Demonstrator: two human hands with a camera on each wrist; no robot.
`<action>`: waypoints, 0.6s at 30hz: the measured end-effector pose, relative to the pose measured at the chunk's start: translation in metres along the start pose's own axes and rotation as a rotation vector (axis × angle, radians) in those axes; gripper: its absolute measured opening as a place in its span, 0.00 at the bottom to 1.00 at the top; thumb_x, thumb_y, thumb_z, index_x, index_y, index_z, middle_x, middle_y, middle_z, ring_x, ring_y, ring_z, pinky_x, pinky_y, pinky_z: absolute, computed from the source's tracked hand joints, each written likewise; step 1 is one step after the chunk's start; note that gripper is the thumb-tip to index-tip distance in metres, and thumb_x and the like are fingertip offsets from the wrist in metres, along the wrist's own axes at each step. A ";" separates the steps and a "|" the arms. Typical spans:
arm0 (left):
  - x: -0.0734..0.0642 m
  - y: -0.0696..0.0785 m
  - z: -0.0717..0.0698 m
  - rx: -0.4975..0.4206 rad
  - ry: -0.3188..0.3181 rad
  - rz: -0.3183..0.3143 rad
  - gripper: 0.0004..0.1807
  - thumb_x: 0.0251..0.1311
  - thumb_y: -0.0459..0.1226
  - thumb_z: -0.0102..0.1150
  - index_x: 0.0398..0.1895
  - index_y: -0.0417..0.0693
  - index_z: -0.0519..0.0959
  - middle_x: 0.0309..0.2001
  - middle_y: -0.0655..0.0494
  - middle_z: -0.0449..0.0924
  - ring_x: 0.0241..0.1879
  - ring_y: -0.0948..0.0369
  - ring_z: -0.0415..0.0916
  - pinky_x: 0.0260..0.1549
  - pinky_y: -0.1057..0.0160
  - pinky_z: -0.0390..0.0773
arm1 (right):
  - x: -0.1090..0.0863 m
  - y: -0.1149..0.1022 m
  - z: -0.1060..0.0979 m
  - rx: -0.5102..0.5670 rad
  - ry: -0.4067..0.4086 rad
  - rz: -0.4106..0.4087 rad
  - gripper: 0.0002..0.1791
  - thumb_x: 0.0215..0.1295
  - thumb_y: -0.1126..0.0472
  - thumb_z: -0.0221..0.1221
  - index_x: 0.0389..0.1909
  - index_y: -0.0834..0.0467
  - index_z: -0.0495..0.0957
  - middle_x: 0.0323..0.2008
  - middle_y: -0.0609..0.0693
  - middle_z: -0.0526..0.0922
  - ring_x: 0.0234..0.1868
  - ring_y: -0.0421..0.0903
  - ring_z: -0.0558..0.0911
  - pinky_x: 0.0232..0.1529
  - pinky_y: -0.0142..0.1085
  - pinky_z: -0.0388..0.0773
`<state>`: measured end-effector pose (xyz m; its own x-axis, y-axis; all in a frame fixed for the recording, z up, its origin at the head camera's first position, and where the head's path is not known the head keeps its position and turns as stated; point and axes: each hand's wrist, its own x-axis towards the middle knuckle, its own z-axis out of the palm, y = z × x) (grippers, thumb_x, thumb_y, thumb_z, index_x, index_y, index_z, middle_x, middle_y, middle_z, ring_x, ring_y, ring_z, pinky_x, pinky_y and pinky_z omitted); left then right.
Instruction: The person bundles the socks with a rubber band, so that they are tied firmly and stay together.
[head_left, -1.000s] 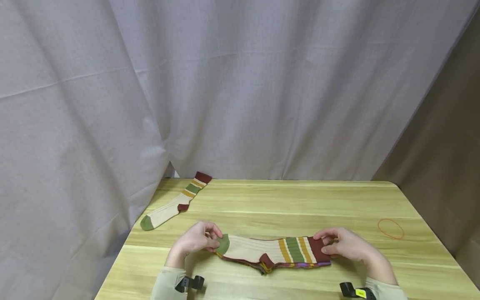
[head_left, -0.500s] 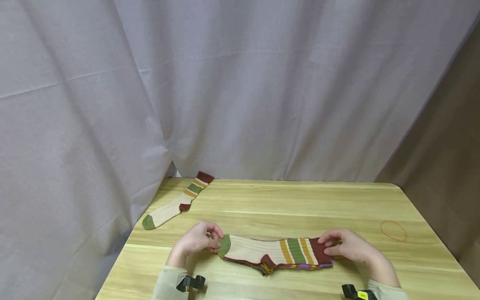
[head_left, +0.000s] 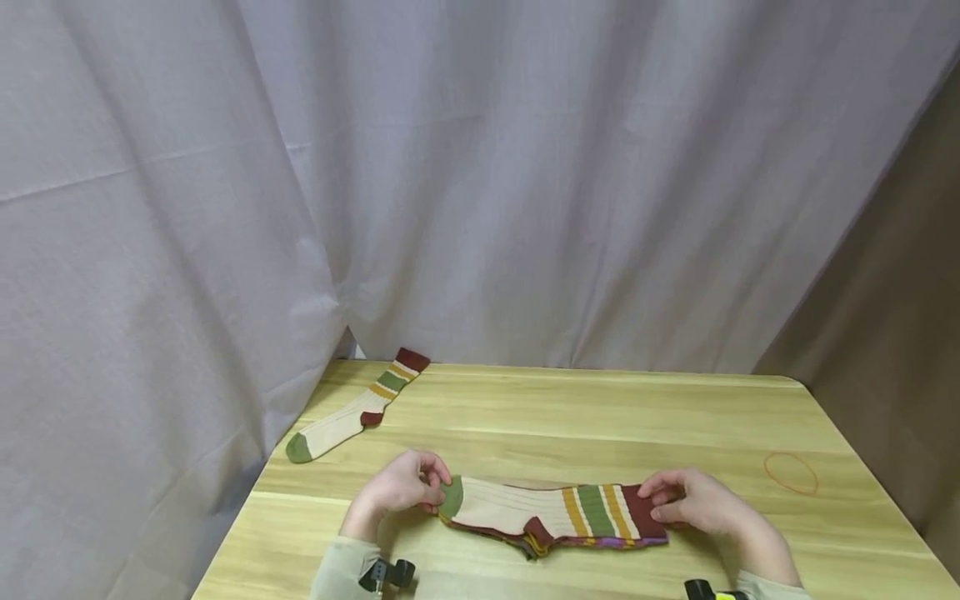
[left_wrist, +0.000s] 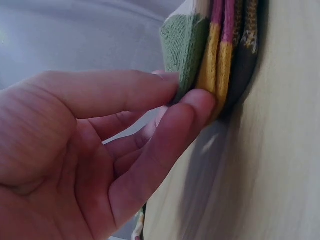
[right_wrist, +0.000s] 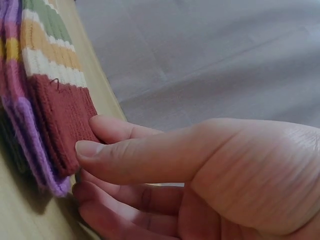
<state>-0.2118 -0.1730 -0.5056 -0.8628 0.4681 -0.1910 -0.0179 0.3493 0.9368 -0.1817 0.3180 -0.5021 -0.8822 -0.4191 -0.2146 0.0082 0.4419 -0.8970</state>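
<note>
Striped sock (head_left: 551,504) atop a sock stack (left_wrist: 225,60) on the counter (head_left: 585,417) has barely shifted this past second, left hand (head_left: 397,483) pinching its green toe (head_left: 452,498), right hand (head_left: 697,500) its maroon cuff (head_left: 638,508) (apparently steadying the layers).

Room behind sock stack (head_left: 498,507), curtain (head_left: 480,208) beyond

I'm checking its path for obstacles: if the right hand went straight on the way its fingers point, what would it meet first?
The right hand would first meet the maroon cuff of the top striped sock; its thumb already appears to touch it, though exact depth is unclear.
</note>
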 end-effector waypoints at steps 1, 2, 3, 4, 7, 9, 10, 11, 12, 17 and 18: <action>-0.001 0.000 0.000 0.002 0.001 0.002 0.11 0.55 0.19 0.67 0.40 0.34 0.83 0.28 0.53 0.75 0.23 0.60 0.78 0.26 0.64 0.83 | 0.000 0.000 -0.001 0.004 -0.011 -0.004 0.13 0.65 0.76 0.65 0.50 0.74 0.80 0.43 0.58 0.84 0.42 0.50 0.81 0.37 0.34 0.83; -0.002 0.001 -0.001 0.007 0.003 0.006 0.11 0.55 0.19 0.68 0.40 0.34 0.83 0.28 0.52 0.76 0.23 0.60 0.78 0.26 0.64 0.83 | 0.000 0.000 -0.002 -0.003 -0.019 -0.008 0.14 0.65 0.76 0.65 0.50 0.74 0.80 0.43 0.58 0.84 0.42 0.49 0.81 0.38 0.34 0.83; -0.003 0.001 -0.002 0.021 0.011 0.019 0.11 0.55 0.20 0.69 0.40 0.34 0.83 0.28 0.52 0.76 0.23 0.60 0.78 0.26 0.64 0.83 | 0.000 0.000 -0.003 -0.015 -0.026 -0.018 0.14 0.65 0.76 0.66 0.51 0.73 0.81 0.44 0.58 0.84 0.42 0.48 0.81 0.38 0.34 0.82; -0.004 0.003 -0.002 0.029 0.018 0.028 0.10 0.55 0.20 0.69 0.41 0.34 0.83 0.28 0.52 0.77 0.24 0.60 0.78 0.25 0.64 0.82 | -0.001 0.000 -0.004 -0.026 -0.031 -0.025 0.14 0.65 0.75 0.66 0.51 0.73 0.81 0.44 0.58 0.84 0.42 0.48 0.81 0.38 0.34 0.82; -0.007 0.009 -0.007 0.066 0.066 0.073 0.11 0.56 0.23 0.71 0.43 0.32 0.84 0.29 0.51 0.79 0.26 0.58 0.79 0.27 0.62 0.83 | -0.004 -0.002 -0.009 -0.032 -0.038 -0.032 0.16 0.67 0.73 0.66 0.54 0.72 0.81 0.48 0.60 0.84 0.43 0.48 0.82 0.40 0.34 0.82; -0.009 0.011 -0.013 0.080 0.113 0.106 0.13 0.56 0.23 0.71 0.45 0.31 0.83 0.31 0.50 0.80 0.28 0.57 0.80 0.27 0.60 0.84 | -0.006 -0.005 -0.011 -0.035 -0.029 -0.033 0.17 0.68 0.72 0.66 0.56 0.71 0.80 0.51 0.62 0.83 0.44 0.49 0.83 0.41 0.35 0.83; -0.010 0.012 -0.015 0.076 0.134 0.110 0.13 0.57 0.23 0.70 0.46 0.31 0.83 0.32 0.49 0.81 0.29 0.56 0.80 0.28 0.58 0.85 | -0.006 -0.006 -0.011 -0.027 -0.021 -0.031 0.17 0.69 0.72 0.66 0.56 0.71 0.80 0.52 0.63 0.83 0.45 0.50 0.84 0.41 0.36 0.84; -0.011 0.012 -0.018 0.080 0.153 0.120 0.14 0.58 0.24 0.69 0.47 0.30 0.83 0.33 0.48 0.81 0.30 0.55 0.80 0.30 0.57 0.86 | -0.007 -0.007 -0.012 -0.021 -0.014 -0.032 0.17 0.69 0.72 0.66 0.56 0.71 0.79 0.53 0.64 0.83 0.45 0.51 0.85 0.42 0.36 0.85; -0.012 0.011 -0.021 0.083 0.170 0.124 0.14 0.59 0.24 0.69 0.48 0.30 0.83 0.34 0.48 0.81 0.30 0.55 0.80 0.31 0.56 0.86 | -0.007 -0.008 -0.012 -0.027 -0.003 -0.036 0.17 0.70 0.71 0.66 0.57 0.71 0.79 0.54 0.65 0.83 0.46 0.50 0.86 0.42 0.36 0.85; -0.009 0.003 -0.031 0.131 0.218 0.150 0.13 0.63 0.26 0.69 0.51 0.33 0.83 0.37 0.48 0.82 0.34 0.54 0.82 0.34 0.57 0.85 | -0.009 -0.012 -0.011 -0.088 0.088 -0.075 0.18 0.70 0.67 0.68 0.57 0.70 0.79 0.52 0.65 0.85 0.45 0.45 0.87 0.42 0.35 0.85; -0.007 0.000 -0.033 0.146 0.232 0.154 0.13 0.64 0.26 0.69 0.51 0.34 0.84 0.37 0.49 0.82 0.35 0.54 0.82 0.35 0.58 0.85 | -0.009 -0.013 -0.010 -0.108 0.112 -0.083 0.18 0.70 0.66 0.69 0.57 0.69 0.80 0.52 0.64 0.86 0.45 0.44 0.86 0.42 0.35 0.85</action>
<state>-0.2221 -0.2028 -0.4942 -0.9421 0.3331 0.0378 0.1806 0.4094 0.8943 -0.1788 0.3240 -0.4846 -0.9248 -0.3693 -0.0916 -0.1122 0.4949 -0.8617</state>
